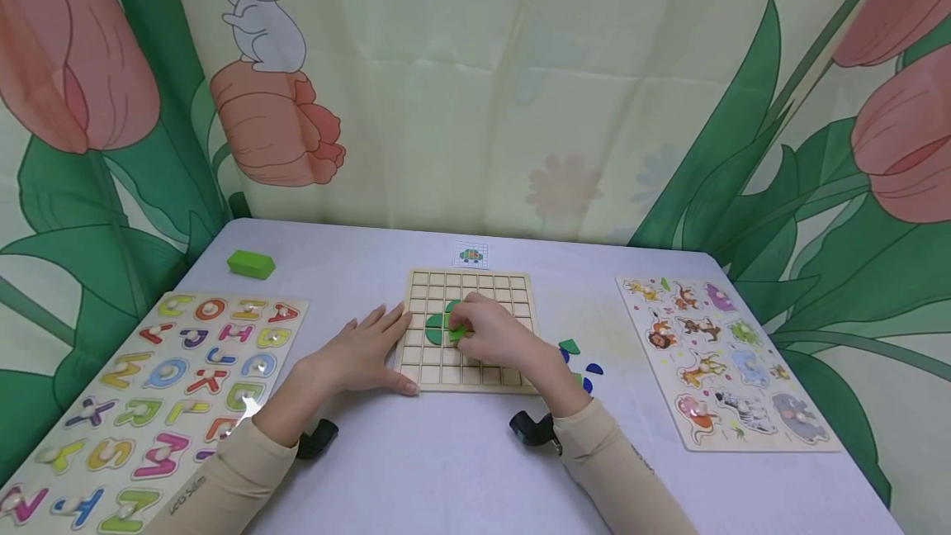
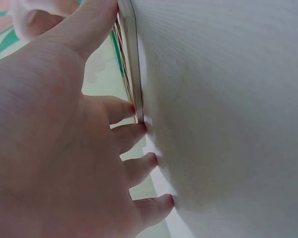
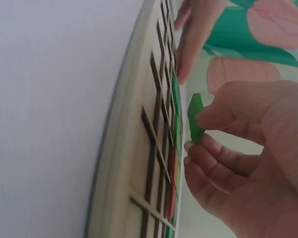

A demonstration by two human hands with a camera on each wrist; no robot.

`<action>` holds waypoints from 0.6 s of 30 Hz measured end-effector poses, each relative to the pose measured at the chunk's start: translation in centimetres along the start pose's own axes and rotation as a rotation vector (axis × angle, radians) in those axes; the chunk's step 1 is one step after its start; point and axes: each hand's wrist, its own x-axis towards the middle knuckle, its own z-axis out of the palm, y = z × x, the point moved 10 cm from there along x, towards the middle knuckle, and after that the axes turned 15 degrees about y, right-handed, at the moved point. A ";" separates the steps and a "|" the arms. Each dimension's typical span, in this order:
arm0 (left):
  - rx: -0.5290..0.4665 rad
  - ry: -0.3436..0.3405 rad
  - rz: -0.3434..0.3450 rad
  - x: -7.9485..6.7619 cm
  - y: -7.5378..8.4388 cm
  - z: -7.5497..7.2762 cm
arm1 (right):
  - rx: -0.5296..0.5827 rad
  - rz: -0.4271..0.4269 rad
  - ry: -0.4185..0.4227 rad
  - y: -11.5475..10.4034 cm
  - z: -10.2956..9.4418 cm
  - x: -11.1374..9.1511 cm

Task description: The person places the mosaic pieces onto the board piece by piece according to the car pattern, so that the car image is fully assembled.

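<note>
A square wooden grid board [image 1: 468, 376] lies on the table, with dark green rounded pieces [image 1: 434, 329] set in its cells left of centre. My right hand [image 1: 486, 329] is over the middle of the board and pinches a small light green piece [image 3: 195, 116] between thumb and fingers. In the right wrist view that piece is just off the grid, near green and red pieces [image 3: 172, 196] in the cells. My left hand [image 1: 364, 353] rests at the board's left edge, fingers spread and straight, thumb at the near left corner.
A small picture card [image 1: 471, 255] lies behind the board. Loose blue and green pieces [image 1: 587, 369] are scattered to its right. A letter puzzle [image 1: 186, 386] is at left, an animal puzzle [image 1: 724, 362] at right, a green block [image 1: 251, 264] at back left.
</note>
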 end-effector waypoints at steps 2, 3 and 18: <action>0.004 0.001 0.004 0.0 0.0 0.0 | -0.010 0.000 -0.005 -0.2 0.5 0.1; 0.004 0.000 0.003 0.0 0.0 0.0 | -0.019 0.002 -0.004 -0.3 0.7 0.1; 0.004 0.006 0.008 0.1 -0.2 0.3 | -0.114 0.000 0.033 -0.4 1.1 0.0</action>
